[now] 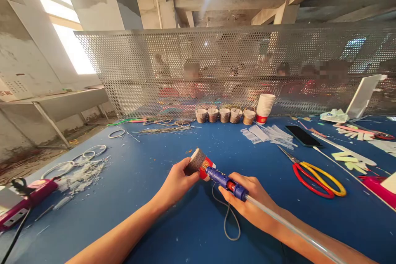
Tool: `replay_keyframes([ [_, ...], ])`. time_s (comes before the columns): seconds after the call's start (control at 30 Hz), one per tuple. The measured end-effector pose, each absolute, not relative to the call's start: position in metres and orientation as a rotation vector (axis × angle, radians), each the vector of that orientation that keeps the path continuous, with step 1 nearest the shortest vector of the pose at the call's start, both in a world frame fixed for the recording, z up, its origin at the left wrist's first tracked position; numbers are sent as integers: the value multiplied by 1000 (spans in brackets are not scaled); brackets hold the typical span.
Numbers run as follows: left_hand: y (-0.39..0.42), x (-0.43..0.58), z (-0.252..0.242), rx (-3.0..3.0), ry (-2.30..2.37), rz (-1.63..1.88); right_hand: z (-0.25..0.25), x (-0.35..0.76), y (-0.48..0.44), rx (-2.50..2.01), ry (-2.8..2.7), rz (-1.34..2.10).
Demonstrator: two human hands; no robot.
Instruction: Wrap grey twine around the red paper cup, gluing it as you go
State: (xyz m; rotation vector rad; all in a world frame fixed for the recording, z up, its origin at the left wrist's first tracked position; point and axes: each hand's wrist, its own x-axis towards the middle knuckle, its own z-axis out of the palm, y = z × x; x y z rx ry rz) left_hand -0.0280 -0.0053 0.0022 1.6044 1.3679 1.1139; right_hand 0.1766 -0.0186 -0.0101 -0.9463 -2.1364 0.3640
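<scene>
In the middle of the head view, my left hand (177,179) is closed round a paper cup (196,161), which lies tilted. Grey-brown cord wraps part of its side, and a red and white printed part shows bare. My right hand (252,194) grips a blue hot glue gun (221,178), whose nozzle is at the cup's red part. A long clear glue stick (287,227) runs out of the gun's back over my right forearm. Below the cup a loose grey cord (232,237) hangs in a loop onto the blue table.
Several cord-wrapped cups with handles (225,115) and a cup stack (265,107) line the perforated metal screen (130,70). Scissors (318,179), a phone (303,136) and white paper strips (269,134) lie right. A power strip (27,202) and white scraps (85,173) lie left.
</scene>
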Motion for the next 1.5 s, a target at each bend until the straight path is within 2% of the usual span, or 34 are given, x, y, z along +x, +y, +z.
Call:
replay_keyframes([
  [0.87,-7,-27,8,1570,1330,1095,-9,177,-22,-921,-2187,328],
  [1.5,-3,-35,0,1749,1329,1067,6,184,-21,-1102,-2052,508],
])
